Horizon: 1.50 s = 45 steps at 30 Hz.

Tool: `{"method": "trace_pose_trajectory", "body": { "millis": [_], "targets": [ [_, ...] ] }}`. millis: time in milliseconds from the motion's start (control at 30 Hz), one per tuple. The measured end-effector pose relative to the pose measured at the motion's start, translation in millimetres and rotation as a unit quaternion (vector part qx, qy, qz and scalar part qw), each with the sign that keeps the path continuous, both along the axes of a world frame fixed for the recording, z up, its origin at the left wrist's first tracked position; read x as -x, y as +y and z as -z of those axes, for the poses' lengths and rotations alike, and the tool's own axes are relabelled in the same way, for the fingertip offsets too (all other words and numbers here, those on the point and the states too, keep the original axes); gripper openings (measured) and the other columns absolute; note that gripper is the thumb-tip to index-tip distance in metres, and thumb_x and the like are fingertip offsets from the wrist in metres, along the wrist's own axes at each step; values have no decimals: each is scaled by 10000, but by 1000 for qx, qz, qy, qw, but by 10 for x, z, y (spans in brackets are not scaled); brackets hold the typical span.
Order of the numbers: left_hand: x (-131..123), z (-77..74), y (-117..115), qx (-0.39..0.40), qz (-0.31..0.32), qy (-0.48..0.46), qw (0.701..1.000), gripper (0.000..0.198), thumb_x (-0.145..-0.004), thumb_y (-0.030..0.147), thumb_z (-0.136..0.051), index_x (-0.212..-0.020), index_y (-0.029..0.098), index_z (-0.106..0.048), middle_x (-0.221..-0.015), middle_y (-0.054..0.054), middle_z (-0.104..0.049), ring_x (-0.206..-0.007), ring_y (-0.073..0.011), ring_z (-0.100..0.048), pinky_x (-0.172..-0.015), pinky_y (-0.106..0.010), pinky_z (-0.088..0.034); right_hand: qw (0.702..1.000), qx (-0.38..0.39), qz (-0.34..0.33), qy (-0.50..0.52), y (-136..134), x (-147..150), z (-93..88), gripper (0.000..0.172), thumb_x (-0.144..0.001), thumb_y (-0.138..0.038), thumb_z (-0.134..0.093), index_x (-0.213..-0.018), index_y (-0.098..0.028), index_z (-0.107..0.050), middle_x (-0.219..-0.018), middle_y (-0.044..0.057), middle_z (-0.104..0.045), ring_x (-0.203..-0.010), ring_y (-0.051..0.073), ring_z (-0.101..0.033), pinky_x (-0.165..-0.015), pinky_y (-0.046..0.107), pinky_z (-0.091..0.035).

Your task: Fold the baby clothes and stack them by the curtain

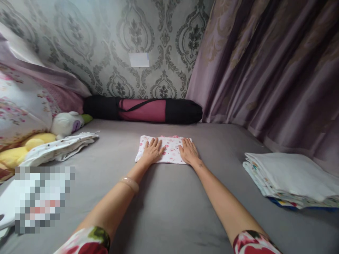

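Note:
A folded white cloth (pixel 172 155) with a pink and red print lies flat on the grey bed sheet (pixel 169 204), and a bit of pink trim shows along its far edge. My left hand (pixel 153 150) rests palm down on its left part, fingers spread. On its right part lies my right hand (pixel 188 151), also flat with the fingers stretched out. Both hands touch the top of the cloth and neither grasps it. The cloth under my palms is hidden.
A stack of folded cloths (pixel 288 176) sits at the right. Along the wall lies a black and maroon long bag (pixel 143 110). To the left are a crumpled white cloth (pixel 60 148), plush toys (pixel 66 123), a floral pillow (pixel 23 106) and a blurred-out item (pixel 43 199). Curtains (pixel 251 70) hang at right.

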<state>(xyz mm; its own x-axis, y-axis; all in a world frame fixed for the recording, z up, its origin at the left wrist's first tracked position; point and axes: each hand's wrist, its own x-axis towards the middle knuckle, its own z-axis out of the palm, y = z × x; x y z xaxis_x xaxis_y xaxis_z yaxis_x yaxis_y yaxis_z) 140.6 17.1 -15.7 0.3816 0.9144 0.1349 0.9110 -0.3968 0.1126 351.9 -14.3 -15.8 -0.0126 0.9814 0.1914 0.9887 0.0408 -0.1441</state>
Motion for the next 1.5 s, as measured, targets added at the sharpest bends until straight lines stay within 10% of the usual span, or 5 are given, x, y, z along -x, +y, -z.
{"method": "trace_pose_trajectory", "body": {
  "millis": [600,1000,1500],
  "targets": [
    [694,-46,-203,28,17,-54,998,557,-977,441,-238,-1429,141,-364,-1520,-151,-327,-1429,-267,-240,-1142,-518,-192,1000,23,-1,-13,7,72,-147,602,-985,-412,-230,-1456,-52,-330,-1529,164,-298,-1422,275,-211,-1152,460,-37],
    [742,87,-218,-20,23,-142,989,547,-959,445,-284,-1381,120,-411,-1487,-154,-381,-1390,-246,-330,-1144,-420,-272,1000,10,-18,-9,19,247,53,597,-985,-408,-203,-1465,-76,-330,-1559,100,-243,-1438,225,-161,-1156,409,-64],
    [733,86,-214,-50,-33,-169,984,450,-967,370,-284,-1319,149,-457,-1412,-141,-471,-1317,-228,-428,-1106,-385,-324,998,51,-46,7,105,696,-201,564,-970,-329,-247,-1456,-55,-330,-1549,146,-258,-1435,252,-176,-1149,458,-100]
  ]
}}
